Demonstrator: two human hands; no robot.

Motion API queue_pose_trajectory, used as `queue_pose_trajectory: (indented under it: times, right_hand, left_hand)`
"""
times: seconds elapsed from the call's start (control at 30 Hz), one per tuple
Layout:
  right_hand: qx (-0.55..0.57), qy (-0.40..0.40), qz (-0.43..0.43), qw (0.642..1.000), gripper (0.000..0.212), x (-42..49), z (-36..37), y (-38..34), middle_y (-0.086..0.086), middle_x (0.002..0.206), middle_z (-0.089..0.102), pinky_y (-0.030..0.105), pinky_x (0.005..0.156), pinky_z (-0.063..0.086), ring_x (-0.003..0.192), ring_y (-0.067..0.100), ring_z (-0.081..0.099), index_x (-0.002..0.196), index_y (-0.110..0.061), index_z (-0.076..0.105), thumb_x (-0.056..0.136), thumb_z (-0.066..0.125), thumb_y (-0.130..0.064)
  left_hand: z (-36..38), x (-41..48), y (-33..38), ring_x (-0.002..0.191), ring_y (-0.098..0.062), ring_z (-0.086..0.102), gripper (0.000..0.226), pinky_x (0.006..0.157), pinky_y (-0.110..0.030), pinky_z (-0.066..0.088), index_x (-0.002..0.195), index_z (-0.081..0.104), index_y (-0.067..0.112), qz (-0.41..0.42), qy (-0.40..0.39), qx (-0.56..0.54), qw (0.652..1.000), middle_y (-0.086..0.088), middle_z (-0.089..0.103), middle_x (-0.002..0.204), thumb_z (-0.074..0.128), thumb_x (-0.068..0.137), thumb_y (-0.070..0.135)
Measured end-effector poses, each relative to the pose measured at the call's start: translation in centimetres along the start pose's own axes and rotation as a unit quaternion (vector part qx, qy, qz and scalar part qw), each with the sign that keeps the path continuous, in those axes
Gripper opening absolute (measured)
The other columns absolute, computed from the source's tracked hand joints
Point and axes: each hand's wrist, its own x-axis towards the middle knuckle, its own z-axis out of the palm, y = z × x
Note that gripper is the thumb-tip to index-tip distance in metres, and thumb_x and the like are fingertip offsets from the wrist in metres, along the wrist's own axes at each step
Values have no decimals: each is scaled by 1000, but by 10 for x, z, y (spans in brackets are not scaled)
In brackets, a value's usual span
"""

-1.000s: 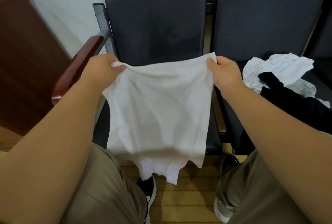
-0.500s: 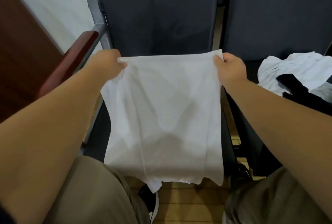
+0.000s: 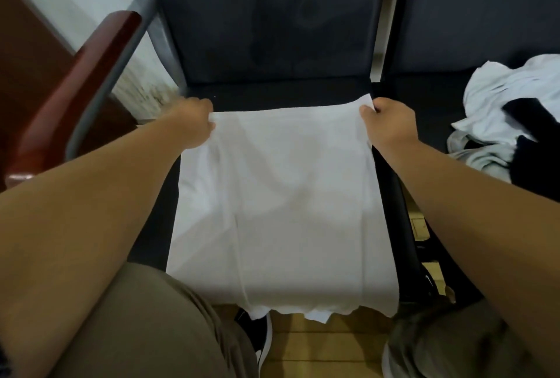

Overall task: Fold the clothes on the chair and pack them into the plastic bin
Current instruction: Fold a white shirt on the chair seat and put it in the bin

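I've brought the white shirt [image 3: 278, 201] down. Half a second ago it hung in the air; now it lies flat on the dark chair seat [image 3: 291, 94], hem draped over the front edge. My left hand [image 3: 194, 121] and right hand [image 3: 389, 124] still pinch its far corners near the seat's back edge, fingers curled. The pile of clothes [image 3: 509, 110] lies on the neighbouring seat.

My left hand [image 3: 194, 123] and right hand [image 3: 391, 126] grip the far corners of the white shirt [image 3: 278, 211], fingertips hidden underneath. The shirt covers most of the seat [image 3: 291, 94]. The clothes pile [image 3: 509, 98] runs off the right edge; the armrest [image 3: 75, 89] is blurred.
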Motion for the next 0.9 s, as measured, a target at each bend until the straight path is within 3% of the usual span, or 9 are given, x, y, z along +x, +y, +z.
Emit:
queue_pose_trajectory:
  times: [0.07,0.13,0.2,0.3,0.4,0.5,0.63,0.9]
  right_hand:
    - [-29,9,-9,1000,18,-5,-2,-4,5,103,67,33,74,47,88,23,64,102,-16,69,105,52,-21]
    - [-34,20,1,999,22,-13,-4,-10,10,126,58,35,77,51,91,25,62,123,-13,65,104,55,-15]
    - [-54,36,-8,998,29,-23,-3,-17,11,137,48,40,83,56,100,28,61,131,-12,60,102,59,-16]
    - [-105,27,-98,989,35,-41,-1,-27,7,139,47,41,94,56,117,28,56,134,-16,61,101,63,-24]
    - [-186,-82,-172,964,52,-58,4,-35,5,154,42,42,111,46,137,29,45,149,-18,54,104,56,-44]
    - [-268,-184,-164,931,74,-70,11,-32,6,173,19,47,128,21,158,32,16,163,-26,33,103,39,-68]
    - [-292,-211,-153,920,84,-70,16,-22,2,178,-1,50,132,6,163,34,-4,169,-35,13,99,27,-79]
    - [-302,-196,-150,921,88,-45,26,-21,-1,178,-5,53,131,0,163,34,-9,169,-38,8,95,23,-84]
  left_hand:
    - [-3,-4,3,122,-37,53,41,101,-50,47,137,50,15,-7,11,9,1000,-13,55,128,58,104,38]
    - [-8,-10,6,131,-39,47,49,108,-53,44,143,46,14,-14,17,-3,1000,-15,50,138,62,102,35]
    - [-14,-19,8,137,-42,43,57,112,-54,43,148,41,9,-30,2,-25,999,-19,45,147,63,102,34]
    - [-12,-35,9,145,-43,40,77,115,-52,40,160,27,5,-53,-84,-42,994,-21,35,161,59,104,47]
    - [5,-49,5,152,-38,35,96,121,-52,35,167,17,15,-27,-178,-54,982,-14,22,171,50,98,73]
    - [16,-55,1,158,-37,25,103,124,-51,28,170,6,23,1,-207,-47,977,-10,-1,177,41,94,83]
    - [20,-53,2,160,-41,18,101,125,-55,28,169,3,24,-9,-190,-53,980,-10,-7,176,36,94,85]
    - [25,-30,1,163,-37,-7,92,127,-61,12,169,-8,29,-31,-172,-63,983,-5,-18,176,22,99,81]
